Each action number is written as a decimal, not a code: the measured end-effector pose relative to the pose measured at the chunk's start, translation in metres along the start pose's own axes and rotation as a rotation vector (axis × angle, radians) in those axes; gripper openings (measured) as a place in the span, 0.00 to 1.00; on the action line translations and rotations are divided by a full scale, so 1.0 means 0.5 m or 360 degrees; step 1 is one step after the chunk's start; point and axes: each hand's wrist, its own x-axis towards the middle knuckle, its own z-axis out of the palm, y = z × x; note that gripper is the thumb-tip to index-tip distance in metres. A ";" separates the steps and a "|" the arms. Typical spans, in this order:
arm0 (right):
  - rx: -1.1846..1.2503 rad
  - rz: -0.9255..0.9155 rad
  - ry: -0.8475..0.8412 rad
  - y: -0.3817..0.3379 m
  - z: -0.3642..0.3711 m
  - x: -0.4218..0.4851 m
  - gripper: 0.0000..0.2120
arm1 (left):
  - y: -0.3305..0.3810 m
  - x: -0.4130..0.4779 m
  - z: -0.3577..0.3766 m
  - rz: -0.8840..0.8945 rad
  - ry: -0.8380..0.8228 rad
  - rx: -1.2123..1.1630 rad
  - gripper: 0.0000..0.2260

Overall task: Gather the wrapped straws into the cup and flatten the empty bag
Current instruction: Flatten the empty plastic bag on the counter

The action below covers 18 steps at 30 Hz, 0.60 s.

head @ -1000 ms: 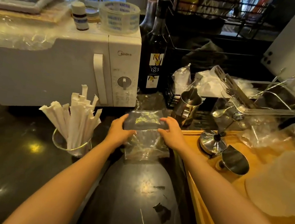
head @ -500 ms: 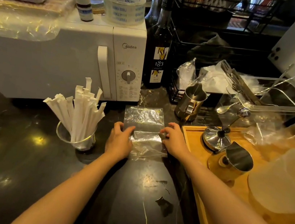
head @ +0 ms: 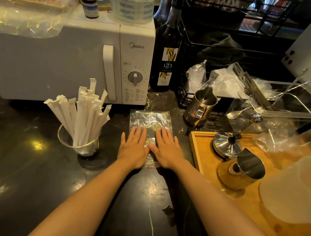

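A clear crinkled plastic bag (head: 150,118) lies flat on the dark counter in front of the microwave. My left hand (head: 133,147) and my right hand (head: 166,151) rest side by side on its near half, palms down and fingers spread, covering most of that half. To the left stands a glass cup (head: 79,143) holding several white paper-wrapped straws (head: 83,115) that fan out above its rim. The hands hold nothing.
A white microwave (head: 78,61) stands behind the bag, a dark bottle (head: 168,45) beside it. A steel pitcher (head: 200,108) sits to the right. A wooden tray (head: 204,160) at right carries a metal jug (head: 243,170) and plastic containers (head: 296,189).
The bag went from being held up at its top edge to lying flat on the counter. Both hands moved onto it and now press it palms down.
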 end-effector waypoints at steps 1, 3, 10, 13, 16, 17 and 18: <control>-0.0054 0.0004 -0.0023 0.008 0.005 -0.002 0.30 | 0.005 -0.002 0.004 -0.0015 0.0007 -0.0008 0.26; -0.0130 0.0005 -0.0030 0.023 0.008 -0.003 0.31 | 0.016 -0.004 0.009 -0.0053 0.0027 -0.0032 0.26; -0.0208 0.0012 0.0031 0.040 0.011 -0.010 0.32 | 0.010 -0.015 0.016 -0.0039 0.0068 -0.0036 0.29; -0.0228 0.0026 0.0023 0.037 0.005 -0.011 0.32 | 0.008 -0.018 0.011 -0.0031 0.0049 -0.0020 0.29; -0.0330 0.0034 0.0004 0.036 0.000 -0.012 0.32 | 0.005 -0.021 0.003 0.0000 0.0015 0.0055 0.28; -0.0344 0.0040 -0.0014 0.032 -0.003 -0.014 0.32 | 0.002 -0.027 -0.002 0.0008 -0.0002 0.0052 0.28; -0.0372 0.0043 -0.0032 0.032 -0.005 -0.014 0.32 | -0.002 -0.029 -0.006 0.0013 -0.0003 0.0075 0.28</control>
